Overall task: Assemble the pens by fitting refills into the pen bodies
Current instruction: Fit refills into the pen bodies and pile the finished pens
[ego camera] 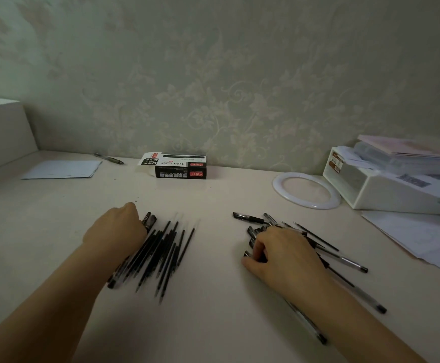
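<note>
The left hand [115,226] rests curled on the refills [161,254], probably to pick one; what it grips is hidden. The right hand [283,255] pinches a pen body [249,254] from the right pile.

Pale table [213,195] carries refills [166,247], pens [344,258], box [181,166], papers [61,169].

Refills [166,247] left on desk [213,297], pen bodies [318,247] right; box [181,166] behind, against wall.

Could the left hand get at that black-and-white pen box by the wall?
Probably yes: the left hand rests on the refills, and only bare table lies between it and the box.
</note>
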Motion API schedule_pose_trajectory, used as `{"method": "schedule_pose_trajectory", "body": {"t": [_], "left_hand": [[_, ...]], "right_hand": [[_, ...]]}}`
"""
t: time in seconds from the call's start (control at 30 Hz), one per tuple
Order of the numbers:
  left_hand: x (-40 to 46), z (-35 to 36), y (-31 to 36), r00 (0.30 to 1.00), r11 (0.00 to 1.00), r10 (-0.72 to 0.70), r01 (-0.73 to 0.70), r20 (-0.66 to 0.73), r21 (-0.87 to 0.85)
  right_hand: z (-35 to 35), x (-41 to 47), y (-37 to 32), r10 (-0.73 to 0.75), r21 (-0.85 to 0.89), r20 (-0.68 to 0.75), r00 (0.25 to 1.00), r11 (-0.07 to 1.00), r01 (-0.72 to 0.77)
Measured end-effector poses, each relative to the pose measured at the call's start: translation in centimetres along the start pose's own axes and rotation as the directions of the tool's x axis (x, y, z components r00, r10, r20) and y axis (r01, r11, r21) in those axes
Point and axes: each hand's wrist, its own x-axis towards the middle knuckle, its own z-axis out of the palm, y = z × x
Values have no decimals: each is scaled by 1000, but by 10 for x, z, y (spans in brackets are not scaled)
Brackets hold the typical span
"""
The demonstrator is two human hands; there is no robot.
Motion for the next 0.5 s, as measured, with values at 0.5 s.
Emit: {"method": "schedule_pose_trajectory", "body": {"t": [0.5], "left_hand": [[-67,14,86,805,439,559,-82,201,-895]], "right_hand": [[-5,15,3,243,897,55,968,414,-155]]}}
